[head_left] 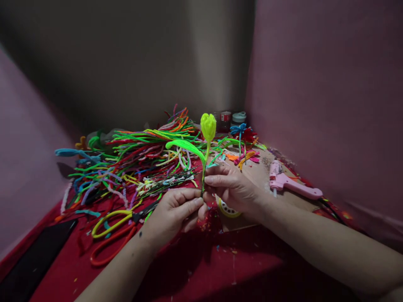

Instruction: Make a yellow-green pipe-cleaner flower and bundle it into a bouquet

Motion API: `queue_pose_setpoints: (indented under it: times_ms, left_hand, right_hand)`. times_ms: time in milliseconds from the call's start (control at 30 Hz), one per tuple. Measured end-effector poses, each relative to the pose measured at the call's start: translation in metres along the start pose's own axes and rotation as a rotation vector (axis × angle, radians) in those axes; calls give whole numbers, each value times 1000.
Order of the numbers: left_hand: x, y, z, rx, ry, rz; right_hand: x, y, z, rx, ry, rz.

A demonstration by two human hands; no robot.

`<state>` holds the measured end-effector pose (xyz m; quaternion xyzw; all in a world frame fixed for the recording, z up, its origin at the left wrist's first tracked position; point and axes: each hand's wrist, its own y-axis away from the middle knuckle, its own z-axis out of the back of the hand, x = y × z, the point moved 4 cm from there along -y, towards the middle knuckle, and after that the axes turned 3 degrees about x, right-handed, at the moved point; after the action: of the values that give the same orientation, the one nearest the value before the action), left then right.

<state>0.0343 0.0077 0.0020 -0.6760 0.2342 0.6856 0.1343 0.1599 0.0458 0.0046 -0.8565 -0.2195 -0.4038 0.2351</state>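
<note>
A pipe cleaner flower [208, 127] stands upright between my two hands, with a yellow tulip-shaped head and one bright green leaf [185, 146] curving out to the left. My left hand [181, 209] pinches the low end of its dark green stem between thumb and fingers. Slightly higher, my right hand [231, 184] grips the same stem from the right, thumb and fingertips closed on it. The part of the stem inside the fingers is hidden.
Scissors [113, 228] with yellow and orange handles lie left of my hands, near a black phone-like slab [37, 260]. Many coloured pipe cleaners [147, 142] are heaped behind. A pink glue gun [292, 184] rests on cardboard [256, 170] at right. Finished-looking flowers [242, 132] and a jar [238, 118] sit farther back.
</note>
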Motion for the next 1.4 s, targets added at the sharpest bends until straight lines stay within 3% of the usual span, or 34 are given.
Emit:
queue_pose_setpoints:
  times_ms: [100,233,333,433,567,800,967,1067,1200,1300,1400]
  left_hand:
    - [1,-1,0,8,-34,22]
    - [-1,-1,-1,103,-76,29]
    - [-2,-1,1,114,-171,29]
    - [-3,-2,7,28,-189,-33]
    - [0,-5,10,-118,-57,-75]
    - [8,-9,8,-237,-33,-19]
    - [1,-4,7,-304,-79,-96]
    - [-3,0,9,-404,-136,-137]
    - [-3,0,12,-460,-199,-152]
    - [-3,-1,11,-472,-290,-153]
    - [-4,-1,8,-472,-379,-160]
  right_hand:
    - [0,0,0,-48,10,-5]
    - [4,1,1,-127,11,18]
    - [4,1,0,-63,69,-6]
    - [3,1,1,-23,115,-16]
    - [1,1,1,-80,132,26]
    - [-11,0,-2,-82,87,-83]
    - [-9,0,-4,-100,102,-62]
    - [1,3,-3,-192,283,98]
    - [26,14,-8,-351,731,503]
    - [34,18,-16,-297,966,630]
    - [36,19,-18,-250,1033,641]
